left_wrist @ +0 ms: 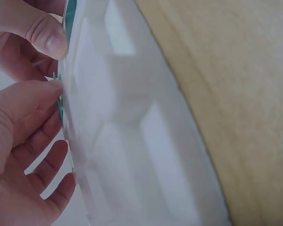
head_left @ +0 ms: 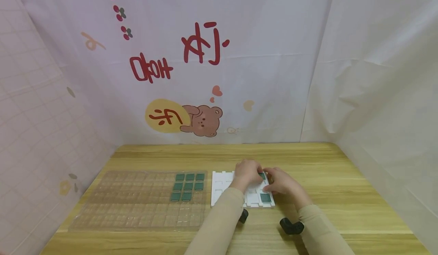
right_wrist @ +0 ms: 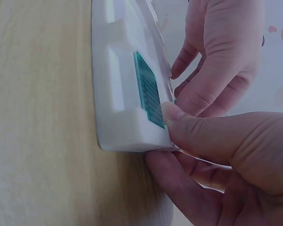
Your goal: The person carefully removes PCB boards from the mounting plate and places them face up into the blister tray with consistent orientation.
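My left hand (head_left: 247, 174) is over the far right part of a white slotted tray (head_left: 221, 177). Its thumb and fingertips pinch a small green circuit board (left_wrist: 61, 110), seen nearly edge-on in the left wrist view. The right hand (head_left: 281, 181) grips the tray's right edge, its thumb on top and fingers against the outer side in the right wrist view. A second green board (head_left: 265, 198) lies in the near right pocket, beside the right thumb (right_wrist: 172, 112). The fingers partly cover the far right pocket.
To the left lies a clear plastic tray (head_left: 137, 229) with many shallow pockets; several green boards (head_left: 188, 186) sit at its far right. Black wrist mounts (head_left: 292, 226) hang under both forearms. A printed cloth (head_left: 267, 95) stands behind the wooden table (head_left: 362, 224).
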A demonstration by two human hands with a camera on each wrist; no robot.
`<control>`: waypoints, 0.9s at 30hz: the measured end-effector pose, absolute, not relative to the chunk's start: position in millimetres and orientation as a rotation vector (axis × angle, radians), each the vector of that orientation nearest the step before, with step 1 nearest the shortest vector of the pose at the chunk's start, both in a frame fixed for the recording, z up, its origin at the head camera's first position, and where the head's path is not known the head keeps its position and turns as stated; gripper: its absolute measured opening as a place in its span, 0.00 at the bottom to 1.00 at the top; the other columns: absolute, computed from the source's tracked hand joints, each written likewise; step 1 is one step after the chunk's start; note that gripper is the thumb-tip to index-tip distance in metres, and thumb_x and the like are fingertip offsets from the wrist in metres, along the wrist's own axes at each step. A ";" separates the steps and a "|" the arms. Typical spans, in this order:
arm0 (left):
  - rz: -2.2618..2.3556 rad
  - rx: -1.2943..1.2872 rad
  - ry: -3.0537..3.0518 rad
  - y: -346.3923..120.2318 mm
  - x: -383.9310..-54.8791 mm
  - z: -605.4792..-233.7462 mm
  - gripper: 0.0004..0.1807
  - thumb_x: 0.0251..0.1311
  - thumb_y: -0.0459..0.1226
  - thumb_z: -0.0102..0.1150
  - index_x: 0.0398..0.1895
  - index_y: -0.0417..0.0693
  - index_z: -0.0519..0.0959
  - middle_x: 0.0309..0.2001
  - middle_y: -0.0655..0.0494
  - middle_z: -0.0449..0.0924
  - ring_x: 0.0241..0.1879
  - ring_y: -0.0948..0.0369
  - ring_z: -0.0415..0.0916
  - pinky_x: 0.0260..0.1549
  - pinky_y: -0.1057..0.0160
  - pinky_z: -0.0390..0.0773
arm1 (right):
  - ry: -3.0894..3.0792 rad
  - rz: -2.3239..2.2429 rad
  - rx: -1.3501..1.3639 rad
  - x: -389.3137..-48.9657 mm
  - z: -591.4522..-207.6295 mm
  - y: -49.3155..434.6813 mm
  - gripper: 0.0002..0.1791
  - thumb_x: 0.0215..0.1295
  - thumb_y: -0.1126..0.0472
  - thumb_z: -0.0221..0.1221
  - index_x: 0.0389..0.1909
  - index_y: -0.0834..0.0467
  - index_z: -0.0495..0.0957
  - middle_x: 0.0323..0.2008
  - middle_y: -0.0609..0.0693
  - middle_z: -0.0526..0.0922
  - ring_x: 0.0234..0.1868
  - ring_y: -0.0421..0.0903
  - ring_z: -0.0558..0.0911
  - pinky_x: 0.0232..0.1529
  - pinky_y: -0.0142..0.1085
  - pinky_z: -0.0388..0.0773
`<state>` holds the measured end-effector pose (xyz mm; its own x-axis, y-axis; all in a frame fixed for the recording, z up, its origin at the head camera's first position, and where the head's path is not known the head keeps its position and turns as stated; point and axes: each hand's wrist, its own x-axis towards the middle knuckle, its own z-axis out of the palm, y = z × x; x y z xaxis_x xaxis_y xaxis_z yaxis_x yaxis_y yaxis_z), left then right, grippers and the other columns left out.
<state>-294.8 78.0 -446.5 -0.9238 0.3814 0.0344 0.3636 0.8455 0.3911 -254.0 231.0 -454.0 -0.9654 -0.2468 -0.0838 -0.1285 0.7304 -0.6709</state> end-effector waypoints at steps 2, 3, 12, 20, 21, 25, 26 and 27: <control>0.632 0.604 2.970 77.2 -294.6 -445.6 0.12 0.47 0.42 0.75 0.37 0.60 0.87 0.35 0.70 0.83 0.46 0.58 0.74 0.50 0.58 0.68 | 2.766 -1.053 -0.305 -254.0 -454.0 231.0 0.37 0.50 0.71 0.72 0.63 0.71 0.68 0.46 0.63 0.73 0.40 0.52 0.76 0.27 0.38 0.82; 0.640 0.607 2.968 76.8 -294.6 -445.4 0.12 0.47 0.42 0.75 0.37 0.59 0.87 0.35 0.70 0.83 0.46 0.58 0.73 0.50 0.58 0.68 | 2.764 -1.054 -0.303 -253.8 -454.0 231.0 0.37 0.50 0.71 0.72 0.63 0.71 0.68 0.46 0.63 0.73 0.39 0.52 0.76 0.27 0.38 0.82; 0.762 0.659 2.982 74.0 -295.8 -447.9 0.13 0.47 0.44 0.75 0.38 0.57 0.87 0.37 0.68 0.83 0.44 0.61 0.74 0.45 0.61 0.70 | 2.753 -1.079 -0.321 -253.1 -451.6 230.7 0.36 0.52 0.71 0.71 0.62 0.72 0.69 0.46 0.63 0.72 0.34 0.49 0.76 0.27 0.38 0.82; 0.787 0.722 3.041 68.7 -290.7 -442.0 0.15 0.45 0.42 0.74 0.39 0.59 0.87 0.37 0.66 0.83 0.45 0.59 0.75 0.41 0.63 0.72 | 2.734 -1.077 -0.282 -253.6 -452.0 228.4 0.35 0.53 0.72 0.70 0.62 0.71 0.69 0.45 0.61 0.72 0.34 0.48 0.76 0.27 0.37 0.82; 0.793 0.729 3.044 68.2 -289.9 -441.2 0.15 0.45 0.42 0.74 0.39 0.59 0.87 0.37 0.66 0.82 0.45 0.60 0.74 0.41 0.63 0.72 | 2.732 -1.082 -0.271 -253.6 -452.1 228.2 0.35 0.53 0.72 0.70 0.62 0.71 0.69 0.45 0.61 0.72 0.35 0.49 0.76 0.27 0.37 0.82; 0.801 0.759 3.068 66.4 -287.0 -437.3 0.14 0.45 0.42 0.74 0.39 0.60 0.86 0.38 0.66 0.82 0.44 0.61 0.73 0.40 0.64 0.72 | 2.726 -1.090 -0.252 -253.5 -452.4 228.1 0.34 0.53 0.72 0.70 0.62 0.71 0.69 0.45 0.61 0.72 0.36 0.49 0.76 0.28 0.37 0.82; 0.800 0.768 3.074 66.1 -286.2 -436.6 0.15 0.45 0.42 0.74 0.39 0.60 0.86 0.38 0.66 0.82 0.44 0.61 0.73 0.40 0.64 0.73 | 2.727 -1.090 -0.254 -253.5 -452.5 228.3 0.34 0.52 0.72 0.70 0.62 0.71 0.70 0.45 0.61 0.72 0.36 0.49 0.76 0.29 0.38 0.82; 0.800 0.779 3.082 65.6 -285.3 -435.3 0.15 0.45 0.42 0.74 0.39 0.60 0.87 0.38 0.67 0.83 0.45 0.61 0.73 0.41 0.64 0.73 | 2.725 -1.097 -0.244 -253.5 -452.6 228.4 0.34 0.52 0.72 0.70 0.62 0.70 0.70 0.44 0.60 0.72 0.36 0.49 0.76 0.29 0.38 0.82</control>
